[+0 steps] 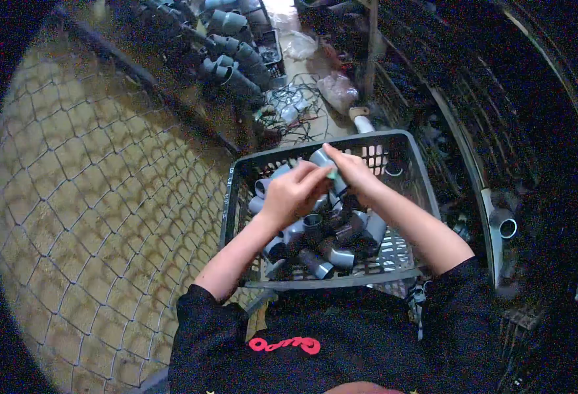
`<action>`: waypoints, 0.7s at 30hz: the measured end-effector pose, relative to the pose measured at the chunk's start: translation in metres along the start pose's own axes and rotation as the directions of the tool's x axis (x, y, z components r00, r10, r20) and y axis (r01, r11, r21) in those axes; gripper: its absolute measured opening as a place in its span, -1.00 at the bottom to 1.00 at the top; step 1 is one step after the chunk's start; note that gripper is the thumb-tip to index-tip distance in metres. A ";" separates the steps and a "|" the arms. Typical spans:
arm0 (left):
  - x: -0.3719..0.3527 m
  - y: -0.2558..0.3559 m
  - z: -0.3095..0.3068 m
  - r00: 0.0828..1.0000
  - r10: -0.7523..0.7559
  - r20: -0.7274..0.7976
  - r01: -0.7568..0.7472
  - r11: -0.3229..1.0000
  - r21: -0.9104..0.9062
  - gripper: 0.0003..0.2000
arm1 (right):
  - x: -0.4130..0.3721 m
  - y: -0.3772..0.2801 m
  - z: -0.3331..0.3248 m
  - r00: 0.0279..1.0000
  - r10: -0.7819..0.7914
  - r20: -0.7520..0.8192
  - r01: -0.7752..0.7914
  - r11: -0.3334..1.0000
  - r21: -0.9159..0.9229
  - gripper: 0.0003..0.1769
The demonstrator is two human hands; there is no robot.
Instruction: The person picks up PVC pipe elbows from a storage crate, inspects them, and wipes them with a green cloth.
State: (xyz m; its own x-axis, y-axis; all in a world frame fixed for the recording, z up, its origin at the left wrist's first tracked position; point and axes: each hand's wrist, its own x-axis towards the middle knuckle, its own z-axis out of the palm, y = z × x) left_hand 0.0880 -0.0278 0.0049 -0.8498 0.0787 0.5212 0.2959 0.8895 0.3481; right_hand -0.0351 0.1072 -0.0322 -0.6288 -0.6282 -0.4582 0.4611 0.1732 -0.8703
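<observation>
Above a black plastic crate [328, 284], my right hand [356, 176] is closed around a grey plastic pipe fitting [320, 157], its thumb along the top. My left hand [292, 194] comes in from the other side, slightly blurred, with its fingers pinched close against the fitting. A small greenish bit [332, 173] shows at its fingertips, too small to name. Below both hands, several loose grey pipe fittings [339, 256] lie jumbled in the crate, some partly hidden by my hands and forearms.
A wire mesh fence [92, 217] runs along the left. Stacked grey fittings [230, 65] stand at the back left. Plastic bags [337, 90] and dark strands lie on the floor ahead. Racks of long pipes [460, 125] line the right, with one pipe end [508, 228] close by.
</observation>
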 end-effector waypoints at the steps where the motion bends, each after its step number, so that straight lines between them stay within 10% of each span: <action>1: -0.004 0.002 0.003 0.996 0.077 0.048 -0.077 0.997 -0.004 -0.55 | 0.007 0.000 -0.004 0.996 0.083 0.005 -0.083 0.996 -0.038 -0.36; 4: 0.004 0.007 0.003 0.978 0.186 0.091 -0.190 0.981 0.045 -0.59 | 0.014 0.009 -0.009 0.998 0.006 0.061 -0.009 0.998 0.060 -0.36; 8: 0.019 -0.016 0.009 0.993 -0.099 -0.065 0.107 0.985 0.136 -0.71 | 0.036 0.024 -0.028 0.983 0.157 0.095 -0.169 0.977 0.132 -0.35; 12: 0.017 0.007 0.024 0.967 0.201 0.154 -0.209 0.977 0.039 -0.58 | 0.019 0.004 -0.037 0.994 0.089 0.067 -0.095 0.992 0.088 -0.35; 18: 0.032 -0.010 0.015 0.993 -0.012 -0.121 0.013 1.000 0.009 -0.58 | -0.001 -0.012 -0.034 0.989 0.047 0.140 -0.081 0.966 0.247 -0.36; 21: 0.025 0.012 0.017 0.965 0.262 -0.020 -0.260 0.964 0.064 -0.60 | -0.002 -0.016 -0.027 0.999 -0.014 0.034 0.007 0.979 0.201 -0.33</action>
State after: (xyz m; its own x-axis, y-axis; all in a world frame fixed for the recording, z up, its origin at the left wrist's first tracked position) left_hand 0.0630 -0.0079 0.0087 -0.7341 0.2997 0.6094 0.4782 0.8653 0.1504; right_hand -0.0577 0.1262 -0.0219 -0.6132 -0.6563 -0.4397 0.5736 0.0128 -0.8190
